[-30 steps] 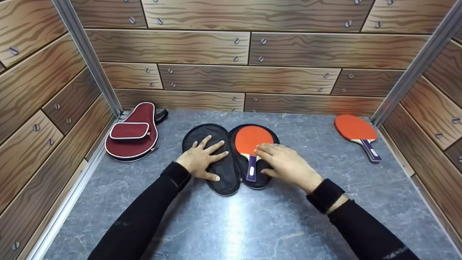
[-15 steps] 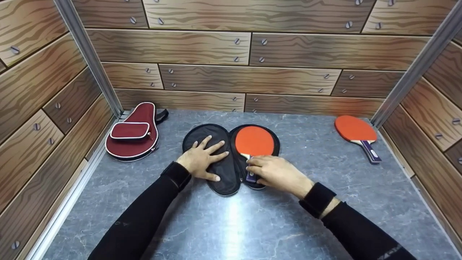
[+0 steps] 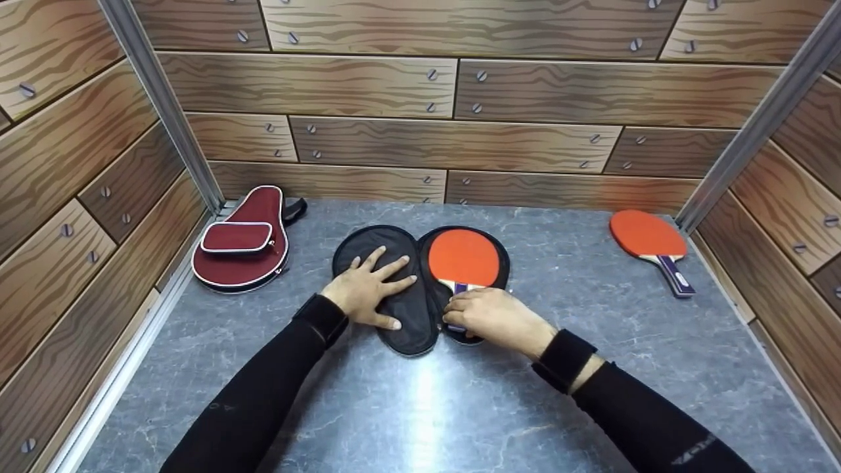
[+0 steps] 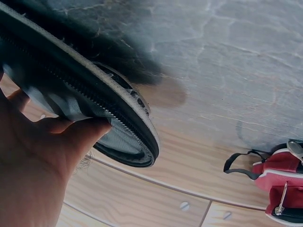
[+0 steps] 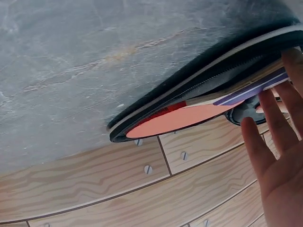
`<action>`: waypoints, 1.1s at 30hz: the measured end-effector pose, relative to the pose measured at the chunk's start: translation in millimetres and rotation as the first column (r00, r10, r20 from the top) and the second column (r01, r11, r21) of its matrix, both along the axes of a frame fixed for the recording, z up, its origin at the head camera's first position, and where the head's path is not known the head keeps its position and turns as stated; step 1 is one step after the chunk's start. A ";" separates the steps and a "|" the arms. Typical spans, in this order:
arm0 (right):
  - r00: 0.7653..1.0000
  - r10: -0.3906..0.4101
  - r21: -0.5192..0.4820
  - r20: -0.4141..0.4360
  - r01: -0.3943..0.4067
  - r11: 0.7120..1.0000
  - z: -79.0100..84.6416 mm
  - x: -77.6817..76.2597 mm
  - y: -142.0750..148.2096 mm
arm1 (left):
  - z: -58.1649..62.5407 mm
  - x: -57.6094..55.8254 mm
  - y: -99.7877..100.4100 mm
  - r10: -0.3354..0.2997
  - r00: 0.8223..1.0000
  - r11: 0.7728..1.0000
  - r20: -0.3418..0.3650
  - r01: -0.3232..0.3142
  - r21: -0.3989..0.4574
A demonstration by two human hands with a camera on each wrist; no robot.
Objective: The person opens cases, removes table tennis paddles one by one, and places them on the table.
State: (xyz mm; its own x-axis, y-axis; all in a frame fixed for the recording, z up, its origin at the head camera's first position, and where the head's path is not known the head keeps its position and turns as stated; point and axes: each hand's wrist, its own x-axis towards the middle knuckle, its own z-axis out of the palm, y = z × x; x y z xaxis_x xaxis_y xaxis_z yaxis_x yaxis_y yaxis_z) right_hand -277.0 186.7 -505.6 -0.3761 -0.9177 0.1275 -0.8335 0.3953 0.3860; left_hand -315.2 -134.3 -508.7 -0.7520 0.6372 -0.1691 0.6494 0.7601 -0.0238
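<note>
A black zippered paddle case (image 3: pixel 410 328) lies unfolded on the table, both halves side by side. My left hand (image 3: pixel 360 289) rests on its left half with fingers spread. In the right half lies a table tennis paddle (image 3: pixel 463 256) with an orange-red face. My right hand (image 3: pixel 496 318) is at its purple handle, fingers bent over it and covering most of it. In the right wrist view, the handle (image 5: pixel 251 90) sits between thumb and fingers. The left wrist view has the case's zippered edge (image 4: pixel 128 118) beside the left hand's fingers.
A closed dark red paddle case (image 3: pixel 246 269) with white piping, a front pocket and a black strap stands at the back left. Another orange-red paddle (image 3: pixel 647 233) lies at the back right. Wood-patterned walls (image 3: pixel 394 85) and metal posts (image 3: pixel 161 98) enclose the grey table (image 3: pixel 558 407).
My right hand has moved from above the paddle's face down toward me onto its handle, and its fingers have bent. The left hand and the case have stayed in place.
</note>
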 end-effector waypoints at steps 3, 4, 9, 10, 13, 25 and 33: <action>0.999 0.012 -0.002 -0.038 -0.012 1.000 -1.3 -1.9 -2.1 | -0.8 0.4 0.1 -0.004 1.000 1.000 -0.009 0.004 0.004; 0.999 0.017 -0.001 -0.050 -0.017 1.000 -1.7 -2.4 -2.3 | -1.0 0.5 0.2 -0.006 1.000 1.000 -0.012 0.006 0.006; 0.994 0.045 0.010 -0.102 -0.044 0.999 -1.9 -3.3 -0.8 | -1.0 0.2 1.0 -0.004 1.000 1.000 -0.019 0.004 -0.005; 0.993 0.050 0.013 -0.109 -0.049 0.999 -1.6 -3.4 -0.3 | -0.8 0.3 1.0 -0.004 1.000 1.000 -0.018 0.004 -0.007; 0.990 0.065 0.020 -0.124 -0.063 0.998 -0.2 -4.3 1.4 | 0.2 0.6 0.4 -0.003 1.000 1.000 -0.012 0.003 -0.010; 0.992 0.071 -0.116 -0.104 -0.083 0.990 13.6 -7.5 5.7 | 0.6 -0.1 0.4 -0.001 1.000 1.000 0.004 0.001 -0.004; 0.992 0.011 -0.163 -0.128 -0.032 0.986 20.2 -6.7 9.5 | 1.1 1.2 -0.5 0.001 1.000 1.000 0.005 -0.001 0.001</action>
State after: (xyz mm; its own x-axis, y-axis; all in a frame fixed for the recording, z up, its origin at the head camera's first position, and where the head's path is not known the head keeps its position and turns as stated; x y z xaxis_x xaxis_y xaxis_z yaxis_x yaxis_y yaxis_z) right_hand -283.7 196.1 -485.4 -0.3276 -0.8882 0.3222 -0.7912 0.4443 0.4202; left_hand -314.1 -134.7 -507.6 -0.7515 0.6369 -0.1721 0.6490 0.7605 -0.0198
